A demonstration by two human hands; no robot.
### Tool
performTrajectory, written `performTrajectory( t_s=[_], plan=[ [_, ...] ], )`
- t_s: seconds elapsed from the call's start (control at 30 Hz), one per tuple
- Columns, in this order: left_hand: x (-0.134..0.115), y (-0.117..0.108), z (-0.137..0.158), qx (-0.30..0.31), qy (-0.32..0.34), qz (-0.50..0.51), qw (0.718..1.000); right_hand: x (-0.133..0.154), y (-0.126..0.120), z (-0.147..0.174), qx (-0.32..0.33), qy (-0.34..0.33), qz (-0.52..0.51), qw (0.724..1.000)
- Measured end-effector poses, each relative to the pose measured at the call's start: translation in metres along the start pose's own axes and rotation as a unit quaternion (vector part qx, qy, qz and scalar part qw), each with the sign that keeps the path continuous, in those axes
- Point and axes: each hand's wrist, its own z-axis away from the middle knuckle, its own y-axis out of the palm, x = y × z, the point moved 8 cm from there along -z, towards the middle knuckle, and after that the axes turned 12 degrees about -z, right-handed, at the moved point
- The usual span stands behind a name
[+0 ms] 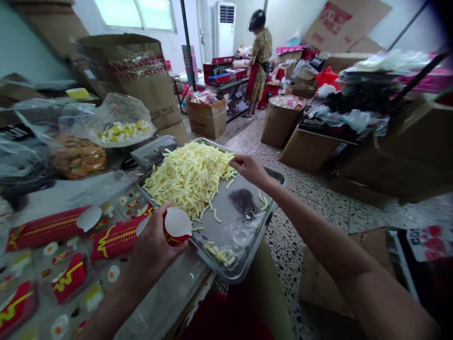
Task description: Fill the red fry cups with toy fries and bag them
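My left hand is wrapped around a red french-fry carton with a white inside, held tilted by the front left edge of a metal tray. A big heap of pale yellow, fry-shaped sticks covers the tray's far left part. At the heap's right edge, my right hand has its fingers pinched together; whatever is between them is too small to make out. Loose fries lie in the near corner of the tray. Flat red cartons lie beside my left hand, on clear packs with small food-shaped pieces.
Bags of brown pieces and yellow-white pieces sit at the left. A tall cardboard box stands behind them. More boxes line the right side of the speckled floor. Another person stands at a far table.
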Motion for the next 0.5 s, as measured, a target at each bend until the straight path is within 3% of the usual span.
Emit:
performTrajectory(
  t_s=[0.07, 0.13, 0.23, 0.37, 0.43, 0.5],
  plan=[
    [0.0, -0.006, 0.0, -0.017, -0.013, 0.002, 1.0, 0.012, 0.034, -0.017, 0.048, -0.046, 0.051, 0.996],
    [-0.003, -0.004, -0.002, -0.005, 0.0, -0.002, 1.0, 0.019, 0.062, -0.019, 0.062, -0.049, 0.116, 0.99],
    [-0.009, 0.005, -0.001, 0.025, 0.031, -0.01, 0.999, 0.021, 0.079, 0.001, 0.067, -0.054, 0.173, 0.981],
    [-0.007, 0.019, 0.004, 0.05, 0.046, -0.022, 0.997, 0.007, 0.063, 0.044, 0.215, -0.106, 0.143, 0.96],
    [-0.004, 0.023, 0.007, 0.06, 0.048, -0.023, 0.997, -0.004, 0.042, 0.055, 0.273, -0.089, 0.069, 0.955],
    [-0.002, 0.024, 0.009, 0.067, 0.05, -0.017, 0.996, -0.013, 0.023, 0.053, 0.273, -0.04, -0.01, 0.961]
  ],
)
